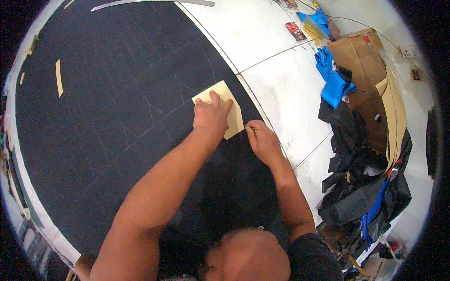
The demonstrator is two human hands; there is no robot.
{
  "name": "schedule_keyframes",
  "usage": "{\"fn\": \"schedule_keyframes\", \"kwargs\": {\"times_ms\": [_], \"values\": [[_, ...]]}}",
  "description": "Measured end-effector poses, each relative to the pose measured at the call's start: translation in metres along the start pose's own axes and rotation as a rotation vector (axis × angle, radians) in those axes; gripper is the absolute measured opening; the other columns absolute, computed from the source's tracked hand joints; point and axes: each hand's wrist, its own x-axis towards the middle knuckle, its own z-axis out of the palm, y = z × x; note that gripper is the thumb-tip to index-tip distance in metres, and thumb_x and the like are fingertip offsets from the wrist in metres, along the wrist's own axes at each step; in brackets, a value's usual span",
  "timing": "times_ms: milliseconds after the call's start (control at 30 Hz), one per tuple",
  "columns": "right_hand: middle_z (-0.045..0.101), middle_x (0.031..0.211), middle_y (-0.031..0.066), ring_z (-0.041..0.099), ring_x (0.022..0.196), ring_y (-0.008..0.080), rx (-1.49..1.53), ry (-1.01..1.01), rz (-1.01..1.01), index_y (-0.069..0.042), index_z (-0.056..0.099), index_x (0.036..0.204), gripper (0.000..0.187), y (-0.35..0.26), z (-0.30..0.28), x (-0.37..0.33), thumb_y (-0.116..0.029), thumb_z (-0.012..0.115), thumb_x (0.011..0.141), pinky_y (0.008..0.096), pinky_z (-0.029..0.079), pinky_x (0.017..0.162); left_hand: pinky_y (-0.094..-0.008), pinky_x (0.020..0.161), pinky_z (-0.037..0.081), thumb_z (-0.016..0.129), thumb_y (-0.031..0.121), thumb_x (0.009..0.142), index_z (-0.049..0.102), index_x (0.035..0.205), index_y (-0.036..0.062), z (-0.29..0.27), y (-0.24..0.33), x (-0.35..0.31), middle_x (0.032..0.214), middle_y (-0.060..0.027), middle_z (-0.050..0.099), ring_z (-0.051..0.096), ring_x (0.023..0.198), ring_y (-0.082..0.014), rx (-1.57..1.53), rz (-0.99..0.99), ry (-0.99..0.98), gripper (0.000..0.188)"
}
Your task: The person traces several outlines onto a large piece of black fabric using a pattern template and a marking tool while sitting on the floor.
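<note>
Resting splayed on the cream card (235,118), the left hand (211,116).

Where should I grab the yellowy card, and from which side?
Probably pinch the card at its far corner, coming from the right. It looks thin and flat on the dark cloth, and that corner sticks out past the left hand covering its middle.

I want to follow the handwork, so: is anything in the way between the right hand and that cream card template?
Nothing visible: the right hand is right by the lower right corner of the cream card template. The left hand lies across the template, leaving that corner uncovered.
</note>
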Motion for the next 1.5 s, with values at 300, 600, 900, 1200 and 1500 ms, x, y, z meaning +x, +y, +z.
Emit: {"fn": "schedule_keyframes", "kwargs": {"times_ms": [300,600,900,1200,1500], "values": [[0.067,0.108,0.0192,0.065,0.101,0.0391,0.116,0.075,0.034,-0.002,0.066,0.106,0.021,-0.002,-0.002,-0.008,-0.020,0.058,0.098,0.0449,0.053,0.087,-0.0469,0.086,0.058,0.075,0.047,0.082,0.042,0.151,0.0335,-0.003,-0.006,0.000,0.148,-0.0218,0.042,0.063,0.110,-0.0473,-0.047,0.046,0.019,0.077],[0.070,0.104,0.0190,0.069,0.096,0.0357,0.342,0.065,-0.023,-0.001,0.068,0.106,0.018,-0.047,0.049,-0.001,-0.014,0.063,0.095,0.0399,0.054,0.085,-0.0466,0.092,0.055,0.057,0.025,0.091,0.054,0.143,0.0370,-0.029,-0.031,0.039,0.148,-0.0228,0.043,0.067,0.109,-0.0392,-0.151,0.184,-0.271,0.053],[0.070,0.105,0.0191,0.068,0.095,0.0385,0.251,0.024,-0.076,-0.002,0.067,0.108,0.018,-0.049,0.049,0.008,-0.013,0.065,0.094,0.0429,0.055,0.082,-0.0461,0.093,0.055,0.064,0.028,0.087,0.055,0.142,0.0376,-0.036,-0.030,0.030,0.148,-0.0239,0.043,0.066,0.111,-0.0402,-0.147,0.186,-0.267,0.057],[0.068,0.103,0.0192,0.066,0.094,0.0399,0.091,-0.003,-0.076,-0.003,0.065,0.107,0.018,-0.039,0.042,-0.016,-0.012,0.064,0.091,0.0463,0.055,0.082,-0.0532,0.109,0.042,0.051,0.021,0.096,0.050,0.147,0.0290,-0.024,-0.008,0.003,0.158,-0.0205,0.030,0.051,0.129,-0.0495,-0.346,-0.063,-0.180,0.051],[0.070,0.098,0.0181,0.067,0.089,0.0370,0.111,0.047,-0.133,0.000,0.067,0.102,0.013,-0.038,0.042,-0.015,-0.005,0.064,0.090,0.0409,0.054,0.078,-0.0529,0.094,0.056,0.066,0.036,0.091,0.041,0.151,0.0334,-0.004,-0.005,0.008,0.158,-0.0219,0.028,0.044,0.126,-0.0634,-0.298,-0.043,-0.144,0.065]]}}
